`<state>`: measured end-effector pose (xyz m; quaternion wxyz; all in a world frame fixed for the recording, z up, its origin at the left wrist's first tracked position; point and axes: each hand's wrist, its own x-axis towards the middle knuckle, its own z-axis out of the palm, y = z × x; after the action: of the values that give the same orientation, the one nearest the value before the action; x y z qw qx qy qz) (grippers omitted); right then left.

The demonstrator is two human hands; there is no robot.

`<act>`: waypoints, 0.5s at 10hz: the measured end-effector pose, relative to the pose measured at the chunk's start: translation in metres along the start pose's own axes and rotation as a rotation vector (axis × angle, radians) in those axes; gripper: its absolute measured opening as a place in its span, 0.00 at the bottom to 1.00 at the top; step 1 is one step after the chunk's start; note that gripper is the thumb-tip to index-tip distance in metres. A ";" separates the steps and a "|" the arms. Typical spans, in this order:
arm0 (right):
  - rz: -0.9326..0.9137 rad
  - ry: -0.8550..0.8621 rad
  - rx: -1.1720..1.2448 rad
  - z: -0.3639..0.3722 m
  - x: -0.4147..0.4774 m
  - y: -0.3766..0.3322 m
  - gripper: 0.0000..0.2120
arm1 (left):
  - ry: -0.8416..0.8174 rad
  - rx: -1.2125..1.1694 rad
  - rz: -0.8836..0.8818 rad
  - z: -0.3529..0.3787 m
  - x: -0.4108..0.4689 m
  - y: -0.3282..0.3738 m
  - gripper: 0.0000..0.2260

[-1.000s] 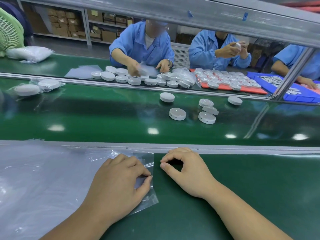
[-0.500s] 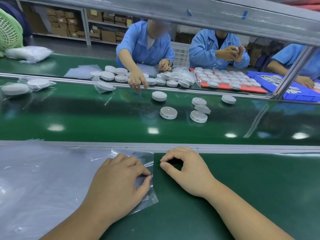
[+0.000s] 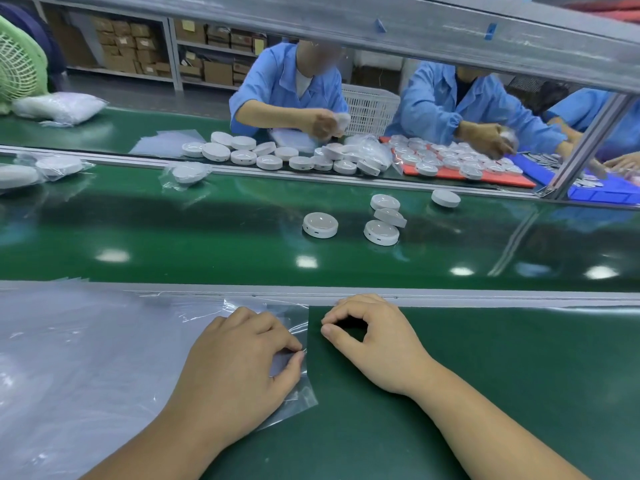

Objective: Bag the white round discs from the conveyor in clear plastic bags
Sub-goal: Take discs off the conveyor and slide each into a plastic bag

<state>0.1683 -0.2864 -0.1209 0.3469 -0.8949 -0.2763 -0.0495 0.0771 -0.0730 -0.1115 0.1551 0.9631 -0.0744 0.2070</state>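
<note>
Hands at the bag stack, discs out on the belt

Left hand (image 3: 239, 362) pinched the edge of a clear bag (image 3: 294, 341) between thumb and forefinger. Right hand (image 3: 377, 344) rested loosely curled and empty on the green table (image 3: 485, 393). White discs (image 3: 320, 225) lay on the conveyor (image 3: 173, 237) at twelve o'clock.

1. The left hand (image 3: 239, 362) covers part of the bag (image 3: 294, 386) — the pinch point is hidden under its fingers.
2. The bag stack (image 3: 69, 358) runs off the left edge.
3. Both forearms are cut by the bottom edge.
4. The rail (image 3: 381, 26) hides the workers' heads.
5. Parts in the blue tray (image 3: 602, 195) — too small to identify.
</note>
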 end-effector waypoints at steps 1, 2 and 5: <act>0.007 -0.002 0.002 0.000 0.000 0.001 0.06 | 0.001 0.002 -0.002 0.001 0.000 0.000 0.10; 0.013 -0.005 0.003 0.000 0.000 0.000 0.07 | 0.000 0.002 -0.001 0.001 0.000 0.000 0.10; 0.022 -0.010 0.006 -0.001 0.000 0.001 0.09 | 0.002 0.003 0.010 -0.001 0.001 0.001 0.11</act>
<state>0.1686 -0.2879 -0.1212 0.3487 -0.8971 -0.2685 -0.0404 0.0774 -0.0741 -0.1097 0.1526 0.9627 -0.0789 0.2090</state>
